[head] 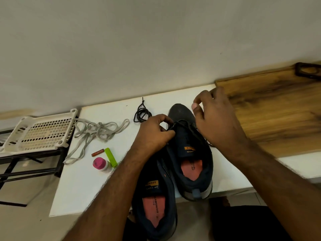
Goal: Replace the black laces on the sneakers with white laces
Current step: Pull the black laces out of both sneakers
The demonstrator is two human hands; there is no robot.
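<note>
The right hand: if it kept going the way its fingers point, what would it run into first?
The right hand reaches up and left over the right sneaker, so it would probably meet that shoe's toe first, then the wall. Its height above the shoe is hard to judge.

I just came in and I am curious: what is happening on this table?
A person is unlacing the right sneaker. The left hand pinches its black lace at the eyelets; the right hand works the other side. A removed black lace and the white laces lie nearby. The left sneaker has no lace.
</note>
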